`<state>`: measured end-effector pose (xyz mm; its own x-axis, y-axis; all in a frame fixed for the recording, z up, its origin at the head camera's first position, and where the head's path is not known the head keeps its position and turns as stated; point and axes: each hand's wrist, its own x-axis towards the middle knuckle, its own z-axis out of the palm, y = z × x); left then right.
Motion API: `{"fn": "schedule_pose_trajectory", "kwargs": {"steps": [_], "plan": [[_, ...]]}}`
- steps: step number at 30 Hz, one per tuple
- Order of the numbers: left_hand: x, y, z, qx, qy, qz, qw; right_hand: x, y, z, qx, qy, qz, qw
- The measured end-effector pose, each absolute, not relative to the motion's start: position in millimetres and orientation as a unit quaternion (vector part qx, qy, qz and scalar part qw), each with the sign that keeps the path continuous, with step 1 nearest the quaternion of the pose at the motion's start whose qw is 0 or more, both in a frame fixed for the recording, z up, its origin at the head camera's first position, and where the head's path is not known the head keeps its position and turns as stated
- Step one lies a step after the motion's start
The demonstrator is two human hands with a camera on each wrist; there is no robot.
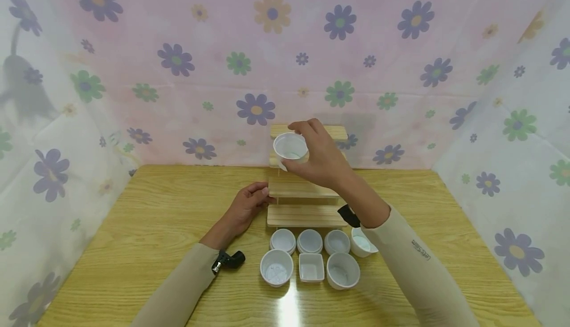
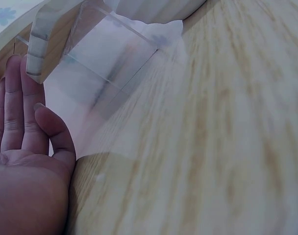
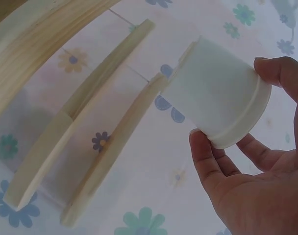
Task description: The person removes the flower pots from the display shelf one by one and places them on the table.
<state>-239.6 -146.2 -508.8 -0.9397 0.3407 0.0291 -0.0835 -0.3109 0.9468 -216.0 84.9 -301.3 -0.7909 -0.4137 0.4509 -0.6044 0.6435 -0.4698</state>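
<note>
A round white pot (image 1: 290, 147) is in my right hand (image 1: 318, 156), gripped by its rim between thumb and fingers, in front of the upper steps of a wooden tiered stand (image 1: 307, 215). In the right wrist view the same pot (image 3: 220, 90) appears tilted, close to the ends of the wooden boards (image 3: 114, 147). My left hand (image 1: 248, 206) touches the left side of the stand at its lower steps. The left wrist view shows the fingers of that hand (image 2: 29, 127) extended against the board ends (image 2: 53, 39), the thumb bent beside them.
In front of the stand are several white pots: round ones (image 1: 276, 267) and a square one (image 1: 311, 267). Another round pot (image 1: 362, 243) is partly covered by my right forearm. Clear panels (image 2: 114, 54) support the boards. A flowered cloth (image 1: 213, 70) hangs behind the wooden table (image 1: 178, 193).
</note>
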Motion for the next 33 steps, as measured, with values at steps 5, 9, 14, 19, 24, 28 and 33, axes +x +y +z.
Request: {"fn": "schedule_pose_trajectory", "kwargs": {"steps": [5,9,14,19,24,28,33], "plan": [[-239.1,-145.2,-506.9,0.116,0.571,0.802,0.131,-208.4,94.2,-301.1,0.28,-0.89,0.323,0.157],[-238.5,-144.3,-506.2,0.116,0.57,0.803,0.133,-202.5,103.4,-302.9,0.279,-0.89,0.327,0.156],[-238.8,-144.3,-506.4,0.119,0.569,0.803,0.132,-195.2,114.1,-305.2,0.279,-0.888,0.328,0.161],[-237.9,-144.5,-507.3,0.122,0.565,0.805,0.129,-186.8,125.3,-307.3,0.277,-0.885,0.334,0.171],[-237.6,-144.8,-509.5,0.122,0.564,0.806,0.13,-178.1,136.5,-309.4,0.278,-0.881,0.336,0.184],[-238.6,-145.3,-511.1,0.131,0.563,0.806,0.129,-171.4,144.7,-309.6,0.276,-0.88,0.334,0.196],[-238.6,-145.0,-511.1,0.133,0.561,0.807,0.125,-162.9,154.8,-312.7,0.274,-0.879,0.336,0.198]]}}
